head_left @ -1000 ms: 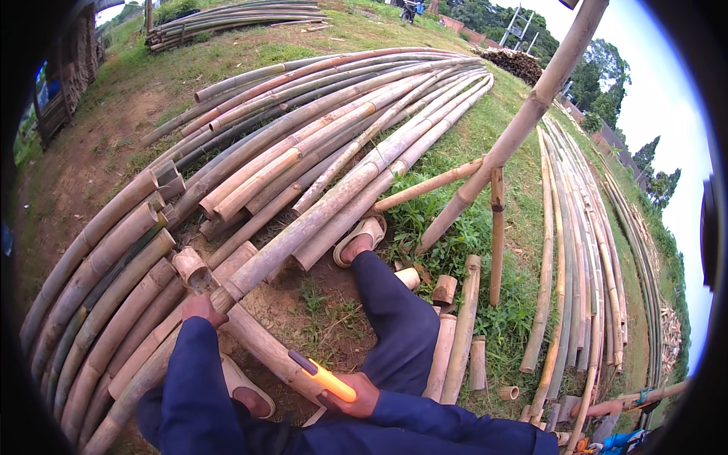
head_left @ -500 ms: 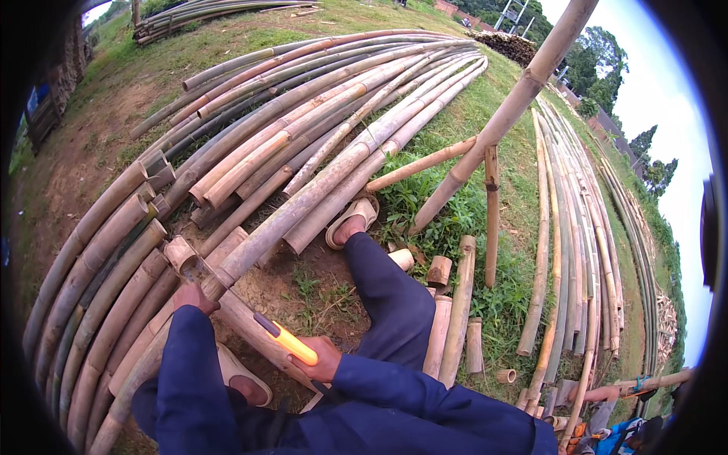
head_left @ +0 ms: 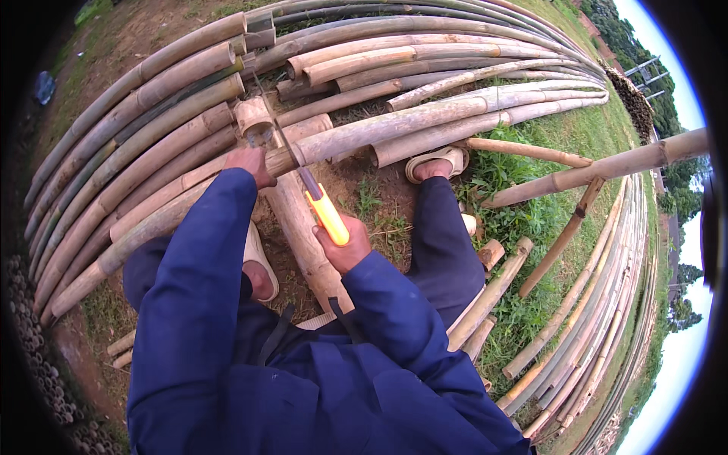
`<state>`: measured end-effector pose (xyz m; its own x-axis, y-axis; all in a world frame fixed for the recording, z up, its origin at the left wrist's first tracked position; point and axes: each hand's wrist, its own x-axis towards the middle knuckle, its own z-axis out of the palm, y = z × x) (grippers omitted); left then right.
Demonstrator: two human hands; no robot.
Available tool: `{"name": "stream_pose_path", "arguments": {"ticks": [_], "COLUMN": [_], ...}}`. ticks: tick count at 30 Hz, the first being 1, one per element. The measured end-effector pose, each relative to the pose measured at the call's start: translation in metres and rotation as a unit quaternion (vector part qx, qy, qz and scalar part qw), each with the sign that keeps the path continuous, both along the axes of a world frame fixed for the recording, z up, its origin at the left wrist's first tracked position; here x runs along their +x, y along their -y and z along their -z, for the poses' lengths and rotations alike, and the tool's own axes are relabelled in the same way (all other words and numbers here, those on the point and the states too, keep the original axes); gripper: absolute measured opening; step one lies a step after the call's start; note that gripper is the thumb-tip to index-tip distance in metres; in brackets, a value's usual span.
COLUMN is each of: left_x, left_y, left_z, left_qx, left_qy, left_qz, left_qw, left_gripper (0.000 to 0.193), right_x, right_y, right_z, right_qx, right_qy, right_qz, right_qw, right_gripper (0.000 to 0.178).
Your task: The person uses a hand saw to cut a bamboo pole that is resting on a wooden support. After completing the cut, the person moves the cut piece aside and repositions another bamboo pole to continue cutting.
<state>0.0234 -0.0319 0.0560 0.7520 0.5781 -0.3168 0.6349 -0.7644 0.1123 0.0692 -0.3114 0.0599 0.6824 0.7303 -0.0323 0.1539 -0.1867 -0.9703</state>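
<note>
My right hand (head_left: 345,243) is closed around the yellow-orange handle of a handsaw (head_left: 328,216). The thin saw blade runs away from me across a long bamboo pole (head_left: 356,133), close beside my left hand. My left hand (head_left: 254,163) is wrapped over that same pole, just left of the blade; part of its fingers is hidden. Beneath the pole lies a thicker bamboo support (head_left: 299,231), running back toward me between my feet. Just beyond my left hand is a short, hollow bamboo end (head_left: 252,117).
Many bamboo poles (head_left: 167,83) lie in rows at the left and ahead. A slanting bamboo post (head_left: 607,167) with a brace (head_left: 565,239) stands at right, above green weeds (head_left: 508,182). More long poles (head_left: 584,318) lie on the grass. My sandalled feet flank the support.
My right hand has pushed the saw forward, bringing its handle nearer the pole. My left hand keeps its grip. The whole view has turned, shifting the poles and post across the picture.
</note>
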Motion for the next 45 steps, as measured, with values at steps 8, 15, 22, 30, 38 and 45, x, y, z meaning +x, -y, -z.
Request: {"name": "stream_pose_path", "arguments": {"ticks": [8, 15, 22, 30, 38, 45], "left_x": [-0.021, -0.006, -0.016, 0.001, -0.018, -0.01], "left_y": [-0.001, -0.014, -0.008, -0.004, -0.001, -0.003], "left_z": [0.007, 0.006, 0.011, 0.005, 0.006, 0.004], "left_qx": [-0.005, -0.015, 0.008, -0.007, -0.007, -0.005], "left_qy": [-0.003, 0.002, 0.005, 0.006, -0.006, 0.002], "left_qz": [-0.023, 0.008, 0.002, -0.022, -0.01, -0.016], "left_qw": [1.0, 1.0, 1.0, 1.0, 1.0, 1.0], "left_gripper": [0.058, 0.06, 0.056, 0.06, 0.061, 0.065], "right_x": [-0.057, 0.013, -0.067, 0.005, -0.056, -0.018], "right_y": [0.13, -0.013, 0.153, -0.014, 0.137, 0.035], "right_z": [-0.046, 0.002, -0.055, -0.002, -0.049, -0.001], "right_qx": [-0.082, -0.012, -0.086, -0.008, -0.07, 0.002], "right_qy": [0.046, 0.021, 0.014, 0.072, 0.013, 0.061], "right_qz": [-0.041, -0.063, -0.024, -0.053, -0.048, -0.023], "right_qw": [0.995, 0.998, 0.996, 0.996, 0.996, 0.998], "right_gripper": [0.029, 0.013, 0.031, 0.013, 0.034, 0.01]}}
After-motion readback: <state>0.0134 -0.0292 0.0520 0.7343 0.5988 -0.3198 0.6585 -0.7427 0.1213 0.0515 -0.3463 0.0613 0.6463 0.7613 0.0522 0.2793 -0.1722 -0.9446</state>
